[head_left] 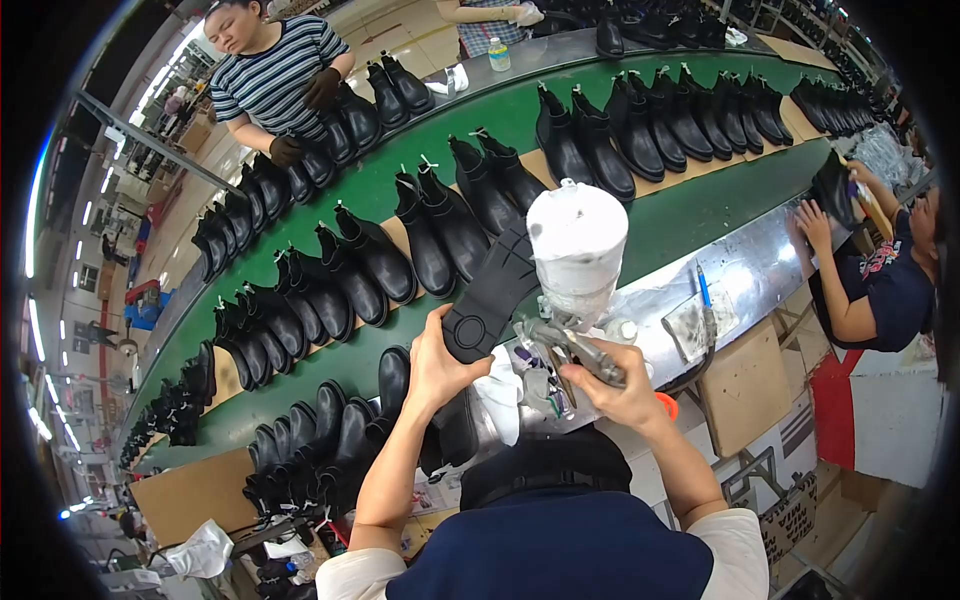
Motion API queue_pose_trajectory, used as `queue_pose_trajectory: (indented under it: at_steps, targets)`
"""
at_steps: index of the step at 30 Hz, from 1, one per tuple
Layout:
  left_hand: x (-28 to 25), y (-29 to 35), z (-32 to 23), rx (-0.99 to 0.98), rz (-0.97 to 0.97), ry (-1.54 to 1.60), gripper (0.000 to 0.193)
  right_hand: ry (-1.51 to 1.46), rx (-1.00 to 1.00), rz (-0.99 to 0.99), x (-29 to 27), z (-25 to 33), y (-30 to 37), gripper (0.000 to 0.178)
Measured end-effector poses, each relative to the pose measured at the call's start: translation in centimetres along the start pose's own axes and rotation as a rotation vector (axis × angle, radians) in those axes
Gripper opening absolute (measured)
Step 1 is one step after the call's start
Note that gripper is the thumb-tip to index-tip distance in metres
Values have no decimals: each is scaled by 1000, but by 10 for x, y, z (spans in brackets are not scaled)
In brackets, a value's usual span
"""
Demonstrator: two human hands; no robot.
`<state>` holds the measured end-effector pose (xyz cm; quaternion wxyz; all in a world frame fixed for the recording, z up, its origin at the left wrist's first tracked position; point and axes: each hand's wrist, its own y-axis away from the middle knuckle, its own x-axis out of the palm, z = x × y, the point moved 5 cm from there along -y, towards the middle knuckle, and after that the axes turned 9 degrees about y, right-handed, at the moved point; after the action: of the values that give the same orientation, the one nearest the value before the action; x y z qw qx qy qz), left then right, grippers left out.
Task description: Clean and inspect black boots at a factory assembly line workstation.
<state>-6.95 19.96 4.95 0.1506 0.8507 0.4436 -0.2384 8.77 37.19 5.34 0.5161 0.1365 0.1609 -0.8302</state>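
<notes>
"What's there from the left?"
"Paired black boots (365,265) along the green belt (690,205)."
"And the left hand (440,365)?"
"Gripping a black shoe (495,290) (sole up) by its heel, near the white cup (577,245)."
"The right hand (615,385)?"
"Fingers wrapped around a metal spray gun (560,340). Farther right, a blue pen (703,285)."

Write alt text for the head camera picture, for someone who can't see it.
A person's left hand holds a black boot, sole toward the camera, while the right hand grips a spray gun topped by a white pot. Beyond, rows of black boots line a green table.
</notes>
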Motion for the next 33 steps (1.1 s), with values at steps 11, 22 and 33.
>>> queue_pose_trajectory:
  at_steps: [11, 22, 33]
  targets:
    - [0, 1, -3, 20, 16, 16, 77, 36, 48, 57, 5, 9, -9, 31]
    - [1, 0, 0, 20, 29, 18, 78, -21, -68, -72, 13, 16, -22, 33]
    - [-18, -13, 12, 35, -46, 1, 76, -23, -47, -5, 18, 13, -20, 33]
